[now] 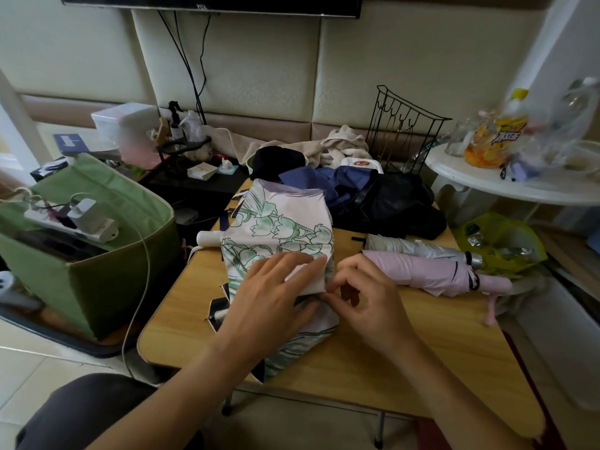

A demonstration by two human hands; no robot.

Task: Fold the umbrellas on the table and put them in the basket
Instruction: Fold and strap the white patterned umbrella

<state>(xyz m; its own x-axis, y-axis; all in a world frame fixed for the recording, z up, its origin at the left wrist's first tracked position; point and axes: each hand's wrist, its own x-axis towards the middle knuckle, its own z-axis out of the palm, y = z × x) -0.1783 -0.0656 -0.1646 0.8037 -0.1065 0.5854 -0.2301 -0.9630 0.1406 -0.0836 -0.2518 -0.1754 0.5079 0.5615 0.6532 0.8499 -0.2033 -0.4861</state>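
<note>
On the bench (373,358) we press our left hand (272,297), fingers straight, on the floral umbrella (279,228), while our right hand (367,297) pinches its cloth edge with curled fingers, the green basket (97,280) standing left.

Dim, soft indoor light, brightest at upper right near the white round side table (506,186). Faint, diffuse shadows under the hands on the wooden table (373,362). No hard glare, only a mild sheen on the padded wall panels (253,66). Strong wide-angle bending toward the edges. Motion blur smearing the bottles (513,125) at upper right; lower left corner dark and murky.
</note>
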